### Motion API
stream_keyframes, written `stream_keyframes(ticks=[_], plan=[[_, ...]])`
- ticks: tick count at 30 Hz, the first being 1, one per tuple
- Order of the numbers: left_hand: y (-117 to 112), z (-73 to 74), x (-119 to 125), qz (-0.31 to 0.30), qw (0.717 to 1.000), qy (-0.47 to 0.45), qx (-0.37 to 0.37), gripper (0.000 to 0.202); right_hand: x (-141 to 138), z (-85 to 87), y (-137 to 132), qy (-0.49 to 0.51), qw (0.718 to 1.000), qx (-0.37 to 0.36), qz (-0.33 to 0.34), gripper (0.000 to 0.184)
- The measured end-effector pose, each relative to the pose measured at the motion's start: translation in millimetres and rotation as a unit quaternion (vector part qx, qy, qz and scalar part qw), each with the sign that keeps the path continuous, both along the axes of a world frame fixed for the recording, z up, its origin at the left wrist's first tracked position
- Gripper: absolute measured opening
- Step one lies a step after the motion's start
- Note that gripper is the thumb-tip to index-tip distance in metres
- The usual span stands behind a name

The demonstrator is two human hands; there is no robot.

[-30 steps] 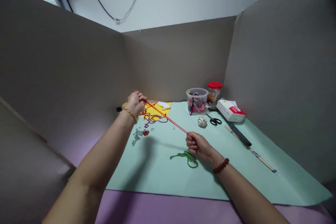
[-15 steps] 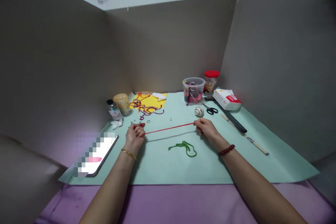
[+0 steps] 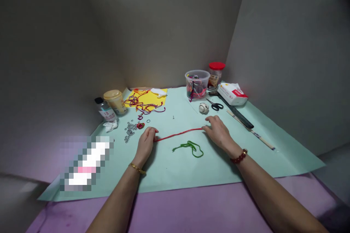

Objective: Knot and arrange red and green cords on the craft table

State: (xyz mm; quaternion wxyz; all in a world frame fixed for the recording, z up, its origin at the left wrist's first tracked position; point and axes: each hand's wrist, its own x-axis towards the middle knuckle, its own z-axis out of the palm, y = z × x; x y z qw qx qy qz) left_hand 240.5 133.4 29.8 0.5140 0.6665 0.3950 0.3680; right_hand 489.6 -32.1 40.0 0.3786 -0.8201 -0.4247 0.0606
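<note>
Red cord (image 3: 177,134) thin, wavy, flat on mat (image 3: 175,169); left hand (image 3: 146,143) grip pinching end, right hand (image 3: 218,134) open.

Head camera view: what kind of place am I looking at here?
Most likely a small handicraft desk, screened on three sides by cardboard panels. A red cord lies on the green paper sheet, with scissors, a clear tub of coloured cords and small metal rings nearby.
</note>
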Motion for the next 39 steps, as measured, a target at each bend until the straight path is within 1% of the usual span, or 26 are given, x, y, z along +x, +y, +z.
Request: stream_keyframes(ticks=[1, 2, 3, 5, 6, 7, 8, 10, 11, 12, 13, 15, 18, 21, 24, 26, 28, 30, 32, 35, 36, 39], plan=[[1.2, 2.6, -3.0, -0.012, 0.999, 0.03, 0.036, 0.023, -5.3, 6.0, -5.9, -0.024, 0.999, -0.025, 0.008, 0.012], [2.3, 5.4, -5.7, -0.012, 0.994, 0.058, 0.088, 0.022, -11.1, 11.4, -12.4, -0.036, 0.997, -0.062, 0.032, 0.014], [2.5, 8.3, -7.6, 0.001, 0.985, 0.084, 0.152, 0.021, -17.1, 15.6, -19.0, -0.028, 0.992, -0.105, 0.066, 0.021], [-1.5, 13.7, -7.8, 0.044, 0.953, 0.119, 0.275, 0.02, -28.7, 18.9, -30.5, 0.011, 0.976, -0.174, 0.127, 0.029], [-6.5, 15.7, -5.4, 0.051, 0.94, 0.124, 0.313, 0.019, -33.4, 17.9, -34.5, 0.025, 0.971, -0.192, 0.142, 0.029], [-13.4, 16.9, -1.3, 0.034, 0.932, 0.129, 0.337, 0.018, -37.2, 15.6, -37.1, 0.032, 0.968, -0.203, 0.147, 0.027], [-21.6, 17.3, 4.3, -0.01, 0.928, 0.138, 0.345, 0.018, -39.8, 12.6, -38.4, 0.031, 0.967, -0.206, 0.145, 0.024], [-39.3, 15.0, 18.5, -0.147, 0.912, 0.174, 0.342, 0.015, -41.5, 6.2, -38.0, 0.02, 0.968, -0.205, 0.144, 0.02], [-47.3, 12.7, 25.8, -0.194, 0.901, 0.196, 0.336, 0.014, -41.1, 3.7, -37.1, 0.018, 0.968, -0.202, 0.148, 0.02], [-53.8, 9.7, 32.4, -0.227, 0.89, 0.214, 0.333, 0.013, -40.3, 1.9, -36.3, 0.02, 0.968, -0.197, 0.155, 0.02], [-58.6, 6.6, 37.9, -0.243, 0.883, 0.226, 0.332, 0.011, -39.3, 0.6, -35.7, 0.027, 0.968, -0.191, 0.163, 0.02], [-63.3, 0.9, 44.5, -0.248, 0.878, 0.236, 0.333, 0.011, -38.3, -1.4, -35.2, 0.053, 0.97, -0.172, 0.167, 0.018], [-63.5, -2.1, 43.8, -0.239, 0.886, 0.224, 0.327, 0.015, -40.1, -5.6, -34.1, 0.073, 0.979, -0.121, 0.149, 0.017], [-63.9, 2.9, 35.0, -0.23, 0.913, 0.199, 0.273, 0.017, -41.7, -10.9, -31.4, 0.074, 0.982, -0.079, 0.153, 0.018], [-66.0, 10.4, 22.7, -0.199, 0.943, 0.163, 0.211, 0.019, -39.8, -12.4, -30.1, 0.09, 0.982, -0.046, 0.159, 0.017], [-67.2, 13.2, 13.7, -0.17, 0.959, 0.14, 0.178, 0.019, -38.3, -10.3, -30.8, 0.135, 0.979, -0.006, 0.151, 0.015], [-68.3, 13.0, 4.8, -0.152, 0.973, 0.118, 0.127, 0.019, -38.5, -6.4, -32.0, 0.234, 0.961, 0.06, 0.136, 0.015], [-69.6, 10.6, -3.1, -0.151, 0.982, 0.098, 0.064, 0.022, -40.0, -1.2, -33.0, 0.345, 0.921, 0.132, 0.124, 0.02], [-71.6, 7.6, -9.3, -0.157, 0.984, 0.083, 0.014, 0.026, -41.9, 4.2, -33.9, 0.424, 0.876, 0.198, 0.12, 0.025], [-75.7, 4.4, -15.4, -0.174, 0.982, 0.062, -0.025, 0.029, -43.6, 10.5, -34.9, 0.505, 0.808, 0.274, 0.129, 0.031], [-77.3, 3.7, -16.7, -0.179, 0.982, 0.055, -0.035, 0.03, -43.7, 11.8, -35.2, 0.521, 0.792, 0.288, 0.133, 0.033], [-81.4, 2.0, -19.7, -0.176, 0.982, 0.056, -0.042, 0.03, -43.4, 13.6, -35.5, 0.542, 0.766, 0.322, 0.123, 0.032]])
